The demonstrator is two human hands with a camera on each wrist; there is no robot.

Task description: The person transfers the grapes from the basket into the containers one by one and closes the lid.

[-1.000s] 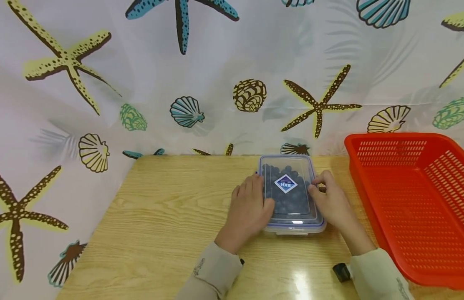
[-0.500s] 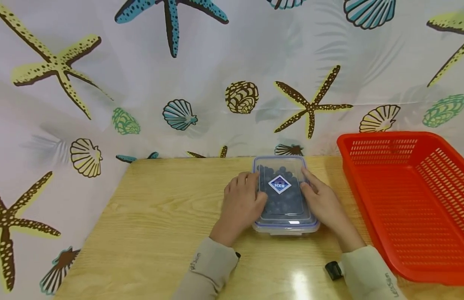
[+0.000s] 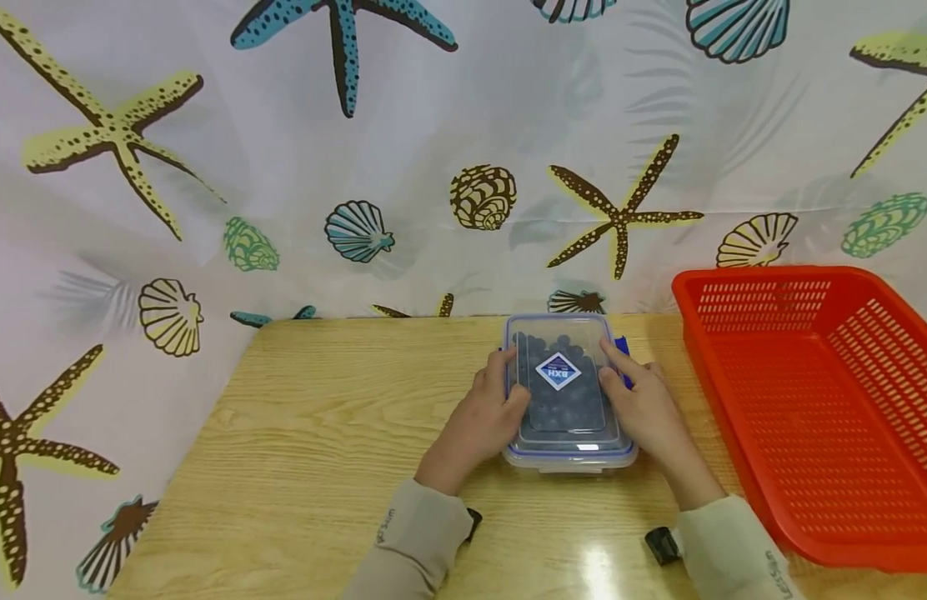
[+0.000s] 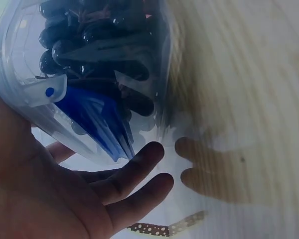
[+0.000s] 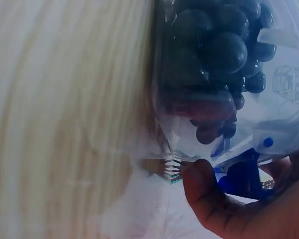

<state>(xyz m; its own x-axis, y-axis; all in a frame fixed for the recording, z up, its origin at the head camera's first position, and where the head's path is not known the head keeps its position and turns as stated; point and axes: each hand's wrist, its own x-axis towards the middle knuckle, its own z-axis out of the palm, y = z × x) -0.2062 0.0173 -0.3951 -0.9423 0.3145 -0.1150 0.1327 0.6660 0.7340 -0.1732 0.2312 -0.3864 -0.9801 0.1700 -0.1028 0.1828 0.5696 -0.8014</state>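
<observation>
A clear plastic food container point(image 3: 568, 429) with a blue-edged lid stands on the table, a "BXH" label point(image 3: 558, 371) on top. Dark grapes point(image 5: 224, 52) fill it, some on stems. My left hand point(image 3: 478, 421) holds its left side, thumb on the lid and index finger at the rim; in the left wrist view two fingers extend below a blue flap point(image 4: 97, 117). My right hand point(image 3: 647, 408) grips the opposite side, thumb and index finger on the lid's edge. Another blue flap point(image 5: 244, 174) sticks out there beside the right fingers.
A red perforated plastic basket point(image 3: 722, 417) stands to the right of the container. The wooden table point(image 3: 313, 433) extends to the left. A white cloth point(image 3: 433, 100) printed with starfish and shells hangs behind. Small black wrist devices point(image 3: 662, 546) show at the cuffs.
My right index finger has straightened along the lid's edge, and a blue flap now stands out at the right side. The left fingers have dropped lower beside the container. The head view shifted slightly.
</observation>
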